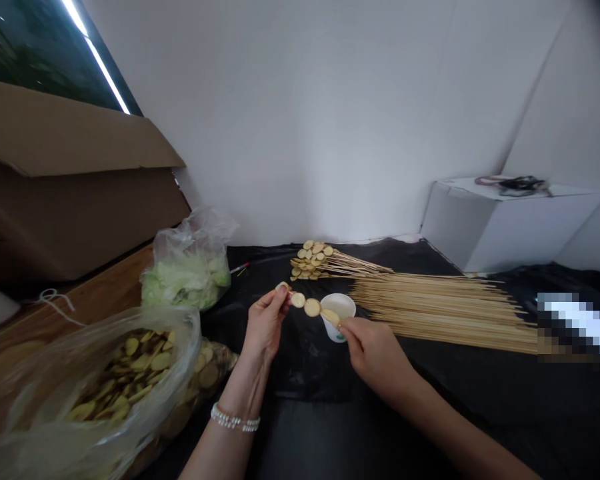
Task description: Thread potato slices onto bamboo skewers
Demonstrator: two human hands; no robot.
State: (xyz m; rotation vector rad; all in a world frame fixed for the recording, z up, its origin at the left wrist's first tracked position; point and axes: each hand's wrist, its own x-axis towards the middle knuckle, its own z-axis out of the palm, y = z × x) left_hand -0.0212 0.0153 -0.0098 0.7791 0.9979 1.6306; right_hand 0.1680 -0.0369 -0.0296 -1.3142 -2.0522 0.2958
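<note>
Left hand (pixel 266 321): fingers pinched closed on a slice (pixel 282 288) at the far end of a skewer (pixel 305 303). A bead bracelet (pixel 234 420) sits on that wrist.

Right hand (pixel 375 352): fingers closed around the near end of the same skewer, thumb and fingertips at a slice (pixel 331 316) just in front of the knuckles.

Skewer: held in the air between the two hands, slightly tilted, low above the bench (pixel 310 373). Four pale round slices are threaded on it; the two middle ones lie apart from each other, with bare stick between.

Directly behind the skewer, next to the right hand, stands a white cup (pixel 341 312), upright. Contents cannot be told.

Beyond the cup: a pile of finished skewers (pixel 315 260), slices bunched at the left end, sticks pointing right. To its right, a broad bundle of bare sticks (pixel 445 310) lies flat on the bench, running toward the right edge.

Left of the left hand: a clear bag of slices (pixel 130 373), open, nearest the camera. Behind it, a second clear bag with pale green leaves (pixel 185 280).

Far left: a cardboard box (pixel 65 187) with its flap raised, on a wooden surface (pixel 105 293). Far right: a white box (pixel 500 223) against the wall, a dark item on top, too small to identify.

The bench is covered in black sheeting.
</note>
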